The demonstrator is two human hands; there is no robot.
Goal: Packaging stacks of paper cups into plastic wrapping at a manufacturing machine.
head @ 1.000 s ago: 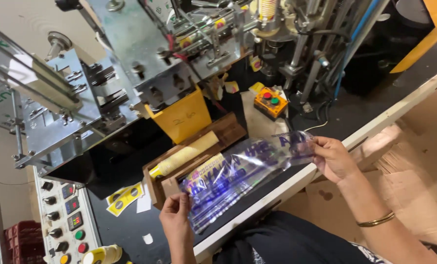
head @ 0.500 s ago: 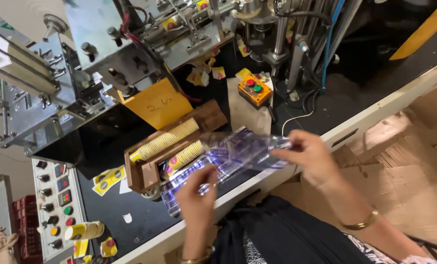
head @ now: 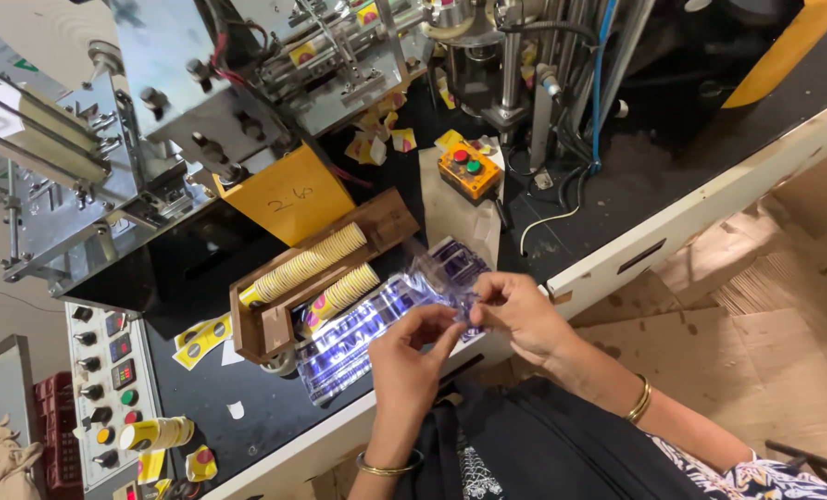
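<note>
A long clear plastic sleeve with purple print (head: pixel 367 333) lies across the black machine table (head: pixel 275 417), beside a wooden tray (head: pixel 275 324) holding two stacks of paper cups (head: pixel 312 264). My left hand (head: pixel 409 356) and my right hand (head: pixel 515 310) meet at the sleeve's near end, both pinching its crumpled plastic edge between fingers and thumb. The rest of the sleeve stretches away to the left, flat on the table.
A yellow control box with red and green buttons (head: pixel 469 171) sits behind the sleeve. The cup-making machine (head: pixel 247 102) fills the back. A button panel (head: pixel 108 389) and loose cups (head: pixel 159 433) are at left. Cardboard (head: pixel 756 306) lies at right.
My hands have come together at the sleeve's right end; earlier they held it spread wide apart. The sleeve now rests lower on the table beside the tray.
</note>
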